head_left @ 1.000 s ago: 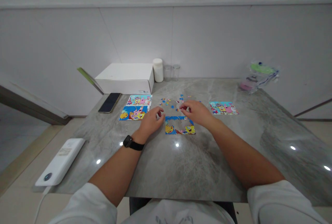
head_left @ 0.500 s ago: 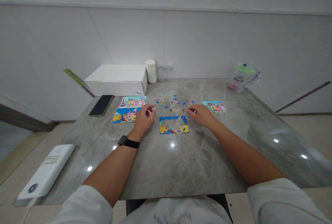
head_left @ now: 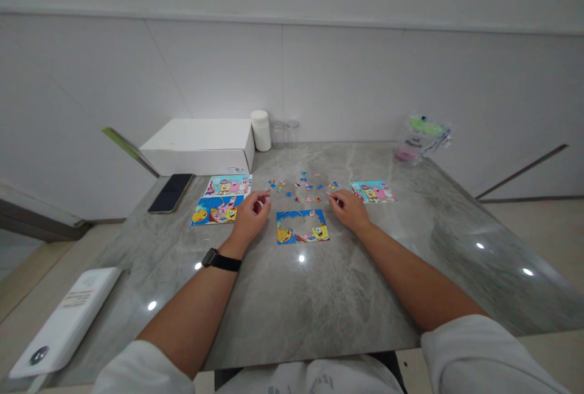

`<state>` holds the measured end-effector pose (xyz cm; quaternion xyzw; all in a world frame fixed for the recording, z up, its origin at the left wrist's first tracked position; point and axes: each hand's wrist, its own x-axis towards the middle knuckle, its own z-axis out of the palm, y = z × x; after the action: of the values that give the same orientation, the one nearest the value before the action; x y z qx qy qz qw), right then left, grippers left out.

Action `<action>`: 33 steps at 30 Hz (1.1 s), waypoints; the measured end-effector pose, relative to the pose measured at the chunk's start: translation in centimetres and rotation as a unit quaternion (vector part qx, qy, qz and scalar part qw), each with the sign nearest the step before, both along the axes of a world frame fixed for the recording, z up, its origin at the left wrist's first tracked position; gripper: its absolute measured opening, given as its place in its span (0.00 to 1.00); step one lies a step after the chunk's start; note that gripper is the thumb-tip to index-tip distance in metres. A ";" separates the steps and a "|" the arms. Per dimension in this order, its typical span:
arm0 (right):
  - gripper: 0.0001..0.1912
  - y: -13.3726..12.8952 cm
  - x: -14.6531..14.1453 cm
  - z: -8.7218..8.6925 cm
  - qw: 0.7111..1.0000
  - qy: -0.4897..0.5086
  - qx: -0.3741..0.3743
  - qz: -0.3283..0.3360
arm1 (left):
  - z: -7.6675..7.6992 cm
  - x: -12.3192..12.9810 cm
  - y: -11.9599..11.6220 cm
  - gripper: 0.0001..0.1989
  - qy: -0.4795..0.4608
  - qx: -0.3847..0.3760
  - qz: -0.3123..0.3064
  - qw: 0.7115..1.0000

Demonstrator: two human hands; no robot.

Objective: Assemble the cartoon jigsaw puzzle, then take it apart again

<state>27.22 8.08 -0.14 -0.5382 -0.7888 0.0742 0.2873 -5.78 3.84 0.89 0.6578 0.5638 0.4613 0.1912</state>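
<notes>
Between my hands lies a puzzle frame [head_left: 303, 239] whose border is filled in and whose middle shows the grey table. Several loose puzzle pieces [head_left: 308, 199] are scattered just beyond it. My left hand [head_left: 251, 211] rests at the right edge of a blue picture card [head_left: 213, 210], fingers curled and fingertips together; anything in them is too small to make out. My right hand [head_left: 349, 208] is beside the scattered pieces, its thumb and fingers pinched, with any held piece hidden. Another picture card [head_left: 374, 191] lies beyond my right hand.
On the grey table [head_left: 292, 309], a phone [head_left: 171, 193] and white box [head_left: 198, 138] stand left, with a white bottle [head_left: 261, 131] and two clear glasses [head_left: 285, 134] behind. A plastic bag [head_left: 422, 140] sits back right; a white device [head_left: 68, 318] lies front left.
The view has shifted slightly, so the table's things appear a little lower and further left. My right hand's fingers are curled in more. My left hand stays near the blue card.
</notes>
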 end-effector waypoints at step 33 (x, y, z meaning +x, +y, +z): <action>0.13 0.2 0.8 0.1 0.983 -0.165 -0.040 -0.067 | -1.0 0.3 0.3 0.12 -0.022 -0.028 -0.002 0.999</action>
<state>27.98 8.25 -0.02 -0.6055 -0.7841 -0.0030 0.1358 -5.53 4.11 -0.14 0.6430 0.5707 0.4593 0.2236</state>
